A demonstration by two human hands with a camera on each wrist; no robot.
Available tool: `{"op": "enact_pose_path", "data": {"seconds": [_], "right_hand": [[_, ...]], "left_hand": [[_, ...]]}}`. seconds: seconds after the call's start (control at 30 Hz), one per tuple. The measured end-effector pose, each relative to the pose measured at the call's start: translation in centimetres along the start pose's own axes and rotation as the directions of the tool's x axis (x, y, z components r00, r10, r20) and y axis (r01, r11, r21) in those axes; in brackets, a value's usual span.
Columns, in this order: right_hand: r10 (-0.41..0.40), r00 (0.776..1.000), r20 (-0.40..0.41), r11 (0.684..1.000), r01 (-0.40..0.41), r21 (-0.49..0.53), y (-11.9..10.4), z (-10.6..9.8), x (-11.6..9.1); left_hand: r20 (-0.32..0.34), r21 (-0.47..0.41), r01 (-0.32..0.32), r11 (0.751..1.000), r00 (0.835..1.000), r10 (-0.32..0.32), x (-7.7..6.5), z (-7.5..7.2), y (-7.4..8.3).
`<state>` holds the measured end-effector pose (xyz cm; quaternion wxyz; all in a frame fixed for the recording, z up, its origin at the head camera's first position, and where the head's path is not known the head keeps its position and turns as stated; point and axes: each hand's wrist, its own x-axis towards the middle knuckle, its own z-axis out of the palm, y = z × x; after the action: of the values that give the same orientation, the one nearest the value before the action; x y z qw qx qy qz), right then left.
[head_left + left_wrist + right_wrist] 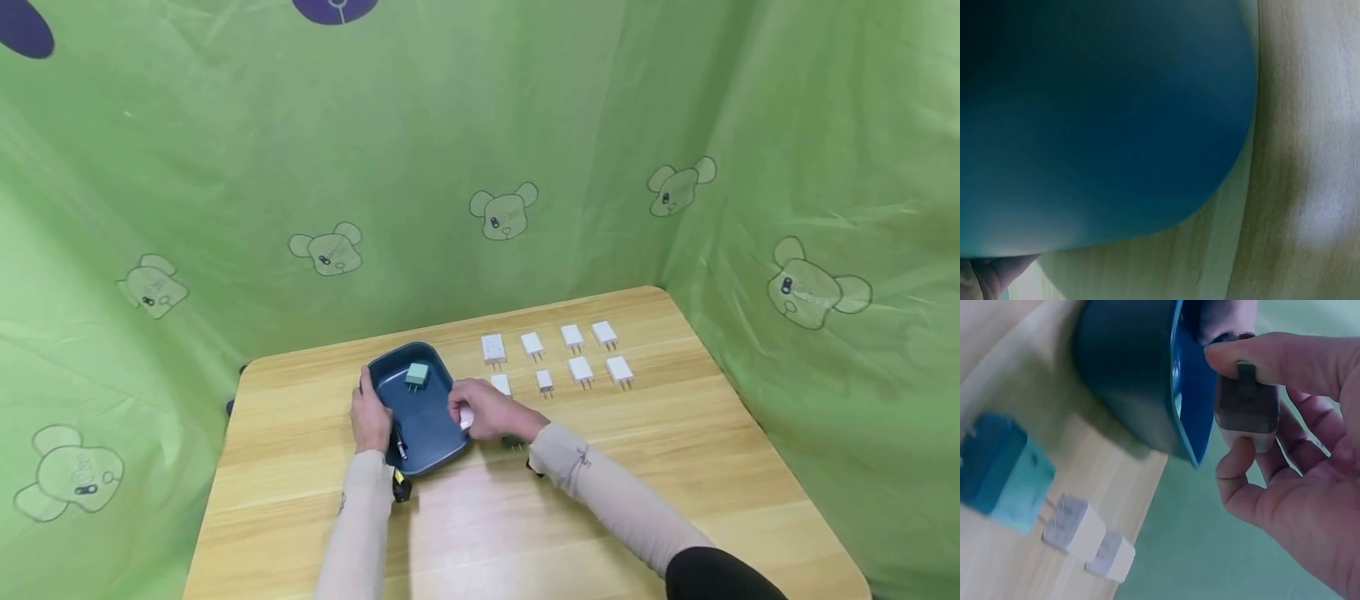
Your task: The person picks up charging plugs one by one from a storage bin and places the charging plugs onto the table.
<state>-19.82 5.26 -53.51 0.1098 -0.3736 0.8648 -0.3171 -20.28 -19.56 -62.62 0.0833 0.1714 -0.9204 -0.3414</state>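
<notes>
Left hand (371, 421) around the blue tray's (426, 417) left rim, right hand (486, 408) in a pinch on a charger (1246, 411)

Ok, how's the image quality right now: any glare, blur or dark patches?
Head: pale glare on the table at lower centre. Left wrist: the tray fills most of the picture, soft and darkest at upper left, with sheen on the wood at right. Right wrist: the held adapter is fairly crisp, the teal adapter at left blurrier.

Curtain walls (420, 150), green, creased, printed with outlined animal heads (506, 218). Table (705, 433), pale wood grain, rounded far corners. Pale glare (465, 533) on tabletop.
</notes>
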Motion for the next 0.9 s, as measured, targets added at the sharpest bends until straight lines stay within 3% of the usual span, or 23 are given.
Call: {"op": "enact_pose_path", "data": {"seconds": [0.33, 0.53, 0.9], "right_hand": [[0.096, 0.992, -0.081, 0.992, -0.089, 0.091, 2.5, -2.7, -2.6], [0.112, 0.988, -0.107, 0.988, -0.099, 0.119, 3.8, -3.3, -4.3], [0.214, 0.968, -0.128, 0.97, -0.195, 0.147, 6.1, -4.0, -6.6]], "left_hand": [[-0.023, 0.01, -0.019, 1.0, 1.0, 0.019, -0.1, -0.1, 0.2], [0.011, -0.004, 0.001, 1.0, 1.0, -0.001, -0.2, 0.1, 0.2], [0.013, -0.024, 0.012, 1.0, 1.0, -0.012, -0.2, -0.1, 0.2]]}}
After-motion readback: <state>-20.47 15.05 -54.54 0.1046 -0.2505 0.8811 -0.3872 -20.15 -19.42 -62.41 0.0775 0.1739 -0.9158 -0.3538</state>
